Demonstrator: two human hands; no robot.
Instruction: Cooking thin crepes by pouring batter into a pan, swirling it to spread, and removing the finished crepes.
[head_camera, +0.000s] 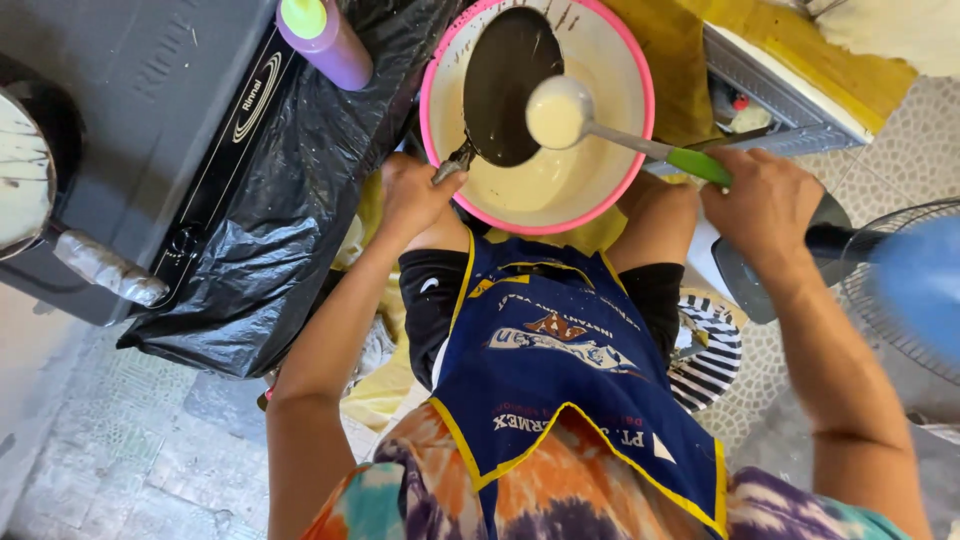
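Note:
My left hand (415, 195) grips the handle of a small dark frying pan (505, 85), held tilted over a pink-rimmed bowl (436, 75) of pale batter. My right hand (765, 200) holds the green handle of a metal ladle (560, 112). The ladle's cup is full of the same batter and hovers at the pan's lower edge, above the bowl. I sit with my knees under the bowl, wearing a blue apron with yellow trim.
A grey stove (150, 110) stands to the left, partly draped with a black plastic bag (290, 220). A purple squeeze bottle (325, 38) with a yellow-green cap stands on it. A fan (905, 290) is at the right, and a yellow cloth lies behind the bowl.

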